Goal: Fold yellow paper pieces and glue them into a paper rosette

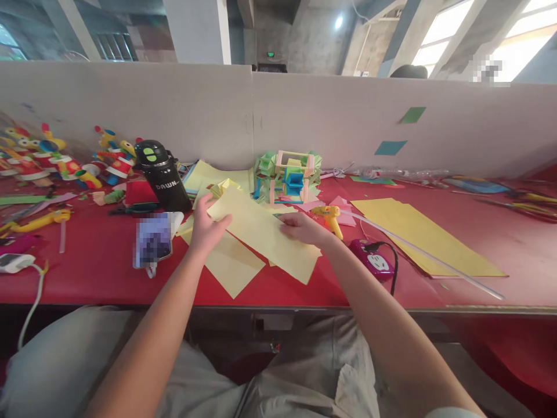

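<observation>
Yellow paper sheet [261, 232] lies between both hands — left hand [206, 229] fingers spread, right hand [300, 227] fingers flat on it.

A blurred patch hides the phone [153, 246]; yellow paper [265, 235] covers the sheets beneath.

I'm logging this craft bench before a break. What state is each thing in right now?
left hand: open, fingers resting on the yellow sheet
right hand: flat, pressing the yellow sheet
yellow sheet: lying flat, overlapping other sheets
black bottle: upright, lid closed
glue gun: lying on the table
power strip: one plug in
paper lattice: assembled, standing
</observation>
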A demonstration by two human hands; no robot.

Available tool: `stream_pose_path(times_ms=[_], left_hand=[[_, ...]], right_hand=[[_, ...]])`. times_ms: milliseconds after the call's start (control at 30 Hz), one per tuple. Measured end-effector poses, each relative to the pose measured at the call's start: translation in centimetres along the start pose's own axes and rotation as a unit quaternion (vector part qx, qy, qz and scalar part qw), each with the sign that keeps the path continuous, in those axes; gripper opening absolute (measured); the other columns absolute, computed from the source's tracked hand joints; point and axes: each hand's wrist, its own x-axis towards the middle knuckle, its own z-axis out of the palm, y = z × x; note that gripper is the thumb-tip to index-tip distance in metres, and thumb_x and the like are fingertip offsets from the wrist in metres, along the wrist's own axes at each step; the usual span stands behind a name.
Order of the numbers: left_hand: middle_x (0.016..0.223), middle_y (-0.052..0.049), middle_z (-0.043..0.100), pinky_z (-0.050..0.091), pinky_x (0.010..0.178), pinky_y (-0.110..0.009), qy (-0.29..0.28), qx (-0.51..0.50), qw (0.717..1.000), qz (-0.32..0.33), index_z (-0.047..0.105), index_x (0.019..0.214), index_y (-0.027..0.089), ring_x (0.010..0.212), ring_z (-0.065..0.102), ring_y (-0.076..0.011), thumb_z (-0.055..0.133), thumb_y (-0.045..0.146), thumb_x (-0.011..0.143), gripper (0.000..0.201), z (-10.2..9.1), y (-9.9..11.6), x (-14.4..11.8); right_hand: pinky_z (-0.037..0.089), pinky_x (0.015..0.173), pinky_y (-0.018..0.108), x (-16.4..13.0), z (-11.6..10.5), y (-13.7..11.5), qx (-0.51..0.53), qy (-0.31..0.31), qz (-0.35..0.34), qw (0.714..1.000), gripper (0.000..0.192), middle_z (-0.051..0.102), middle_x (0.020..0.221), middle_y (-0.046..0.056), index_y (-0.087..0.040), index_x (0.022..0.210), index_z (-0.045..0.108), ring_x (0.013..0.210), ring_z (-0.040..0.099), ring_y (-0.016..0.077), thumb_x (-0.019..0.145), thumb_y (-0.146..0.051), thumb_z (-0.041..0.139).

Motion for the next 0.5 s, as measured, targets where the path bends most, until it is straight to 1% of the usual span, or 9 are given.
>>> stream_pose_path(times_ms=[33,67,100,167,233,300,367,433,500], left_hand=[[0.147,-0.014,0.051,0.042,0.111,-0.046,0.005,0.079,0.995,0.068,0.043,0.143,0.022,0.134,0.051,-0.0301,0.073,0.028,0.074,0.075,-0.6,0.7,-0.1],[0.151,-0.013,0.047,0.035,0.116,-0.047,-0.022,0.152,0.981,0.122,0.043,0.144,0.022,0.14,0.043,-0.0308,0.072,0.03,0.076,0.074,-1.2,1.4,-0.2],[0.151,-0.011,0.049,0.031,0.118,-0.048,-0.077,0.206,0.963,0.159,0.048,0.142,0.023,0.141,0.041,-0.0313,0.07,0.031,0.078,0.067,-1.6,2.1,-0.3],[0.143,-0.008,0.058,0.035,0.115,-0.047,-0.215,0.251,0.923,0.196,0.06,0.132,0.024,0.134,0.049,-0.0305,0.067,0.037,0.082,0.051,-1.9,3.3,-0.5],[0.124,-0.006,0.07,0.04,0.108,-0.047,-0.292,0.283,0.897,0.17,0.071,0.115,0.027,0.119,0.06,-0.0308,0.064,0.039,0.084,0.035,-1.6,3.9,-0.8],[0.099,-0.005,0.077,0.044,0.099,-0.046,-0.325,0.307,0.884,0.136,0.077,0.095,0.028,0.099,0.067,-0.0311,0.063,0.037,0.083,0.021,-1.3,4.0,-1.0],[0.081,-0.005,0.075,0.047,0.086,-0.043,-0.346,0.314,0.877,0.111,0.077,0.079,0.027,0.083,0.067,-0.0295,0.062,0.033,0.081,0.016,-1.2,3.6,-1.1],[0.079,-0.004,0.074,0.046,0.075,-0.037,-0.377,0.309,0.868,0.095,0.075,0.075,0.027,0.076,0.066,-0.0268,0.059,0.031,0.081,0.018,-1.6,3.2,-1.1],[0.085,-0.003,0.075,0.043,0.069,-0.033,-0.41,0.306,0.855,0.082,0.075,0.079,0.028,0.076,0.066,-0.0248,0.054,0.031,0.084,0.022,-2.3,2.7,-1.1]], right_hand=[[0.037,0.054,0.025,0.1,-0.2,-0.2,-0.041,-0.013,-0.012,0.999,0.02,0.056,0.068,-0.002,-0.019,0.081,0.064,0.058,0.048,0.0108,0.081,-0.038,0.059],[0.036,0.054,0.025,0.1,-0.4,-0.5,-0.075,-0.033,-0.026,0.996,0.019,0.054,0.067,-0.002,-0.019,0.079,0.064,0.057,0.045,0.0106,0.082,-0.037,0.058],[0.035,0.055,0.025,0.2,-0.4,-0.8,-0.1,-0.058,-0.043,0.992,0.019,0.053,0.066,-0.002,-0.019,0.078,0.065,0.058,0.044,0.0108,0.082,-0.036,0.057],[0.036,0.057,0.025,0.3,-0.2,-1.4,-0.127,-0.112,-0.072,0.983,0.018,0.054,0.068,-0.002,-0.019,0.078,0.066,0.061,0.044,0.0116,0.082,-0.034,0.058],[0.036,0.058,0.025,0.5,0.3,-1.9,-0.142,-0.142,-0.086,0.976,0.018,0.054,0.069,-0.001,-0.019,0.078,0.066,0.062,0.044,0.0121,0.083,-0.034,0.057],[0.035,0.058,0.025,0.5,0.8,-2.1,-0.157,-0.142,-0.084,0.974,0.02,0.053,0.068,-0.001,-0.019,0.077,0.065,0.061,0.043,0.0119,0.084,-0.035,0.056],[0.035,0.058,0.026,0.2,1.0,-1.9,-0.167,-0.133,-0.069,0.974,0.022,0.054,0.067,-0.001,-0.02,0.077,0.064,0.061,0.044,0.012,0.085,-0.039,0.056],[0.035,0.059,0.027,-0.4,0.8,-1.6,-0.19,-0.129,-0.034,0.973,0.027,0.056,0.068,-0.001,-0.021,0.075,0.065,0.061,0.046,0.0128,0.085,-0.045,0.059],[0.034,0.058,0.028,-1.2,0.4,-1.3,-0.241,-0.087,0.018,0.966,0.033,0.058,0.068,0.001,-0.021,0.07,0.062,0.06,0.048,0.0142,0.087,-0.049,0.058]])
